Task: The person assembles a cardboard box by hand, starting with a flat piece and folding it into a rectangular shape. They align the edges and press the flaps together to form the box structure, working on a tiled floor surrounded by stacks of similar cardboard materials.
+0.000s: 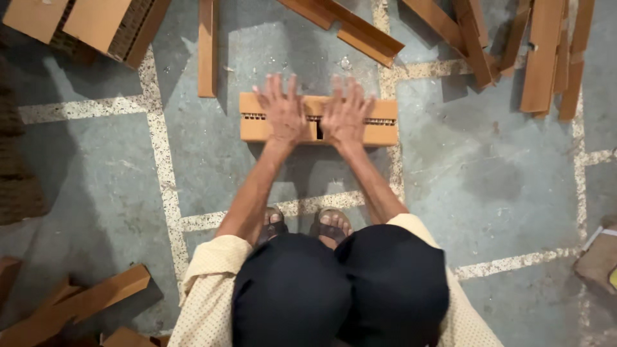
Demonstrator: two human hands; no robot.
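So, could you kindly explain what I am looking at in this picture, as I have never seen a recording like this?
There is no machine here: a camera worn on a person's head looks down at their own two hands. The person squats in sandals on a grey concrete floor. The left hand and right hand press flat, fingers spread, on a short brown corrugated cardboard block. Nothing is gripped. Long brown cardboard angle strips lie scattered ahead, and more by the left knee.
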